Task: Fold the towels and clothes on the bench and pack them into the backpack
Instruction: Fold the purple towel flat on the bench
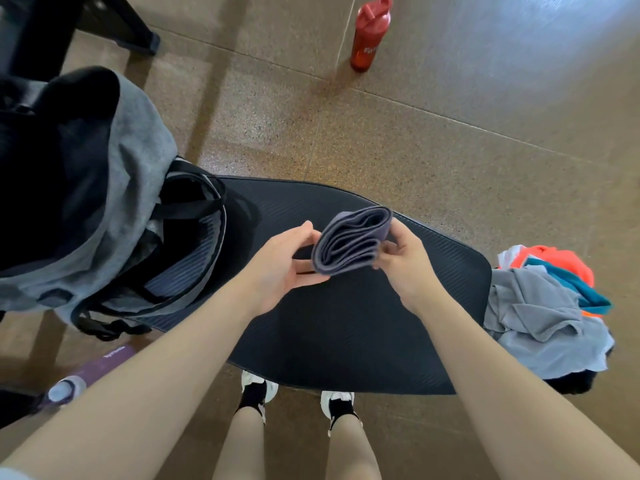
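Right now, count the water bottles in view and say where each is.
2. A red bottle stands on the floor beyond the bench; a purple bottle lies on the floor below the backpack. Others may be hidden.

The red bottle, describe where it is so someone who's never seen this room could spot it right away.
Start at the long black bench in the middle of the view and look past its far edge, out onto the speckled brown floor. The red bottle stands there upright, alone. Unlike the purple bottle lying beside the bench, it is translucent red with white lettering.

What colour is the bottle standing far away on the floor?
Red: the bottle, seen from the head view.
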